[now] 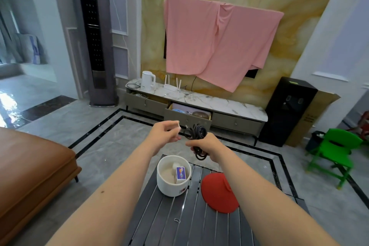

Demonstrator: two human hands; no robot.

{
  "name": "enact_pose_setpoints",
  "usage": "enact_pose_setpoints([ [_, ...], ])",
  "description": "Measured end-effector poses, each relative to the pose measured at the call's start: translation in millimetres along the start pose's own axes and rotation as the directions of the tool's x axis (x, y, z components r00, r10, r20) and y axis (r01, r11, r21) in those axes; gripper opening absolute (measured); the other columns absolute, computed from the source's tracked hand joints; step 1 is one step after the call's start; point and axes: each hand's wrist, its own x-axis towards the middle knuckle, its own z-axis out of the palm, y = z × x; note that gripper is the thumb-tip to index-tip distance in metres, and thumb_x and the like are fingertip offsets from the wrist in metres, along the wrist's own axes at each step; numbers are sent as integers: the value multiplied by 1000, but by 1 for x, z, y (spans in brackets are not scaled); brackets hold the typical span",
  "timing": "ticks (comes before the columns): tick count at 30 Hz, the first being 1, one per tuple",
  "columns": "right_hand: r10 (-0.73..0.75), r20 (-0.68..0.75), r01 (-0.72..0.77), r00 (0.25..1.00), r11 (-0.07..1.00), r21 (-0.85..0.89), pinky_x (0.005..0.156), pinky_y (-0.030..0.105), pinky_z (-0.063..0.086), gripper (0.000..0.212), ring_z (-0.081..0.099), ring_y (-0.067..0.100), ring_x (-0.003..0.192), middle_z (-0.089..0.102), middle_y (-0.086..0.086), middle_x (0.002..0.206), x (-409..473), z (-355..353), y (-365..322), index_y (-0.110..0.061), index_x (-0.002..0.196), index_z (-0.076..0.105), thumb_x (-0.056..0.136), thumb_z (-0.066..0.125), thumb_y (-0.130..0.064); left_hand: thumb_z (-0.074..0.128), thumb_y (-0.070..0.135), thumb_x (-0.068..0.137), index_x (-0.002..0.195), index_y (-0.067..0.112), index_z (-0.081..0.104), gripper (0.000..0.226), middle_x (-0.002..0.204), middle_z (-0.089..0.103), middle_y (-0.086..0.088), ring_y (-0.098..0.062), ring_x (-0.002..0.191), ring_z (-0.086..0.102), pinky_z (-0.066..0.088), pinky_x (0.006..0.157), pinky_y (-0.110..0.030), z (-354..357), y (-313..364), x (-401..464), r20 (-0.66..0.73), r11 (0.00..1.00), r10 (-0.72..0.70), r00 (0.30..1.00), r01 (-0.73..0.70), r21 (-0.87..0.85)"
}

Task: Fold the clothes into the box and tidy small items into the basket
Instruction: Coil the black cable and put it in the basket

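Black coiled cable (196,136) gripped by right hand (205,146), one white basket (173,175) below

one basket (173,184), one cable coil (196,135), one red lid (216,193)

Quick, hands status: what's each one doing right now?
Left hand: pinching a thin rubber band between its fingertips.
Right hand: gripping the coiled black cable.
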Motion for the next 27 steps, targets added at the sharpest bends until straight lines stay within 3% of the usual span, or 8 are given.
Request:
enact_pose_setpoints([
  [4,60,48,-49,997,977,-209,62,27,47,16,59,16,57,62,9,66,1,-12,-2,-7,75,62,71,76,-1,66,6,86,130,3,54,46,119,60,-8,-16,75,68,56,60,-12,6,4,-1,132,995,35,991,-47,91],
  [8,11,72,2,997,985,-172,62,27,47,17,60,17,60,63,8,69,0,-17,-4,-10,75,63,70,75,-1,71,8,82,131,9,54,52,112,58,5,-9,83,68,56,64,-14,9,1,-1,209,998,21,978,-32,50],
  [16,-10,172,42,985,983,-181,76,34,49,18,60,21,69,62,8,75,-2,-13,0,-11,81,62,73,71,3,72,15,82,133,14,54,54,104,62,15,-1,94,63,57,71,-16,16,-2,2,187,995,84,979,-91,29],
  [19,-15,191,59,982,972,-225,80,36,52,23,60,20,69,61,7,76,-1,-11,2,-14,77,60,72,71,5,74,17,80,133,16,53,57,112,61,10,-5,104,58,57,69,-15,19,-1,1,196,987,108,975,-128,94],
  [23,-32,185,95,982,934,-343,90,41,53,26,60,22,81,62,5,85,-1,-11,1,-12,88,61,71,74,2,74,24,79,133,20,53,58,118,58,9,-6,108,55,54,63,-11,24,2,2,208,967,142,968,-181,180],
  [25,-43,173,112,984,905,-412,92,41,53,28,59,22,85,63,6,90,-1,-11,0,-6,96,65,71,74,0,74,26,80,132,20,56,55,120,60,8,-8,108,56,56,74,-18,26,2,4,217,953,156,964,-204,225],
  [27,-62,180,141,982,873,-466,84,35,53,25,58,20,84,63,2,86,-2,-12,-1,-6,95,66,72,72,0,74,25,80,127,18,60,50,119,63,2,-12,101,60,55,89,-30,29,1,5,204,939,170,964,-221,264],
])
